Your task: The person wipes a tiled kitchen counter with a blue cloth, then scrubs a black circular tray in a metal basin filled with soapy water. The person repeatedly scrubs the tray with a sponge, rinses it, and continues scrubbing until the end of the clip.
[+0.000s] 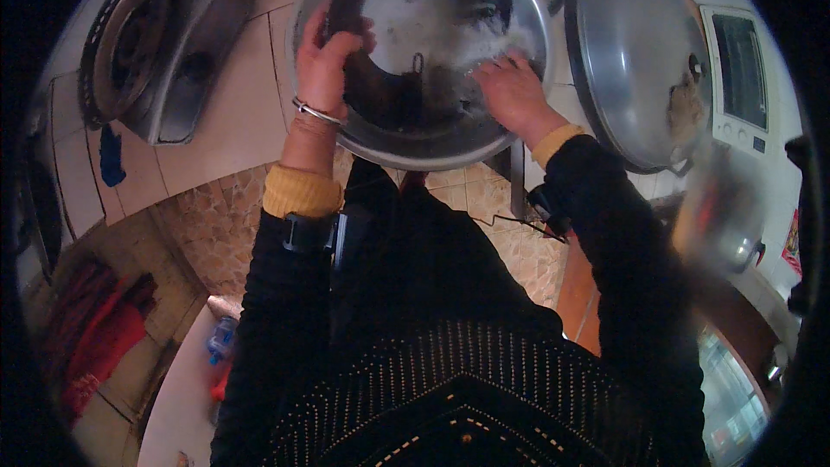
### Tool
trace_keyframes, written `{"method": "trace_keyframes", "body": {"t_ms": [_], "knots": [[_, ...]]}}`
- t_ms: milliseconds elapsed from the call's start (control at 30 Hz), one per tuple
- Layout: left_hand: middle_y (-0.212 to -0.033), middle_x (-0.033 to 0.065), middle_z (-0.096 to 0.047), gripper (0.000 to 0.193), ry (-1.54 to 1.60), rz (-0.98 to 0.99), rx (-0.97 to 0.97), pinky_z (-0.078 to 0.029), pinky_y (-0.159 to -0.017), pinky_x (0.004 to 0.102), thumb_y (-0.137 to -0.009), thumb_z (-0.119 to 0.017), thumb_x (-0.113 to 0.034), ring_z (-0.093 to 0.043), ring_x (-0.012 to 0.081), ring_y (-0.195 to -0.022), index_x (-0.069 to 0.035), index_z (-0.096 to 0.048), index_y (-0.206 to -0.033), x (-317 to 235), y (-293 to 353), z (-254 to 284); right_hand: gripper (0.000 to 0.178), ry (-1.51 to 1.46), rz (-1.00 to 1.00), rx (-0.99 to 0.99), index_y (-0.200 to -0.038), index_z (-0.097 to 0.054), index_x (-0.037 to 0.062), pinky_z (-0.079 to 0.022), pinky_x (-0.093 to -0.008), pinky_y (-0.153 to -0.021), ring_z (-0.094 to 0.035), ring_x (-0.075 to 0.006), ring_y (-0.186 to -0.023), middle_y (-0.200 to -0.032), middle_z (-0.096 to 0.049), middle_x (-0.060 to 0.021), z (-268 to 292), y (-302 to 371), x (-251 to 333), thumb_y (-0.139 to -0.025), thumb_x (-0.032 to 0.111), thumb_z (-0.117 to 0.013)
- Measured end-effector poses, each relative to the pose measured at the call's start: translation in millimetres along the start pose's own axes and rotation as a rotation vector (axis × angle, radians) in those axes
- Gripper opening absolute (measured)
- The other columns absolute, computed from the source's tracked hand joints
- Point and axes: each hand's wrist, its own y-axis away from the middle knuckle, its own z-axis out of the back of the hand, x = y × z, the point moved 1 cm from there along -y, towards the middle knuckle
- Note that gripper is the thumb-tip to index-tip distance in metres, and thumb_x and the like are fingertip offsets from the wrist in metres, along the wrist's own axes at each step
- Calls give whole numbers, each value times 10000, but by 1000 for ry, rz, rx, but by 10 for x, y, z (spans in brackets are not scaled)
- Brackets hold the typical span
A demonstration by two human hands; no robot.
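Note:
A wide silver metal basin (pixel 406 151) stands in front of me at the top of the view. In it sits a dark round pan-like piece (pixel 380 104) with a shiny lighter middle and small wire loops. My left hand (pixel 324 60), with a bracelet at its wrist, grips the left edge of this dark piece, thumb on top. On the right side my right hand (pixel 512 91) presses against the wet, whitish surface, fingers bent and close together. Whatever may lie under those fingers is hidden.
Right of the basin lies a big domed metal lid (pixel 631 52), beside a white appliance with a dark window (pixel 742 69). A stove (pixel 130 52) and a blue cloth (pixel 111 156) are on the left counter. A black cable (pixel 519 220) hangs below the basin.

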Motion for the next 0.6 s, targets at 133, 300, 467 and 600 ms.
{"method": "trace_keyframes", "body": {"t_ms": [133, 300, 467, 600], "knots": [[-1017, 129, -673, 593, 36, -10, -28, -537, -779, 313, -775, -572, -12, -648, 212, -863, -4, -482, -1361, -18, -14, -55, 359, -45, -122, -163, -1151, -639, 78, -355, -460, -1080, -544, -294, -1174, -1152, -631, -83, -175, 32, 285, -798, 98, -581], [-1031, 138, -664, 564, 14, -42, 5, -540, -767, 311, -772, -574, -14, -647, 215, -870, -4, -510, -1332, -25, -3, -108, 326, -299, -166, 183, -1103, -636, 51, -441, -438, -997, -551, -359, -1148, -1147, -625, -133, 73, 132, 672, -797, 155, -598], [-1054, 143, -660, 554, 23, -39, 3, -542, -770, 314, -788, -559, -15, -647, 220, -889, -6, -494, -1338, -15, 34, -56, 290, -720, -242, 108, -1048, -670, 44, -473, -474, -930, -594, -344, -1096, -1046, -675, -136, 215, 185, 1042, -802, 137, -549], [-1064, 146, -659, 547, 15, -23, 28, -544, -790, 320, -796, -545, -8, -646, 219, -890, -6, -483, -1340, 6, 66, -5, 290, -710, -85, -103, -1069, -670, 64, -456, -482, -944, -593, -323, -1109, -1101, -664, -125, 85, 245, 916, -827, 152, -536]]}}
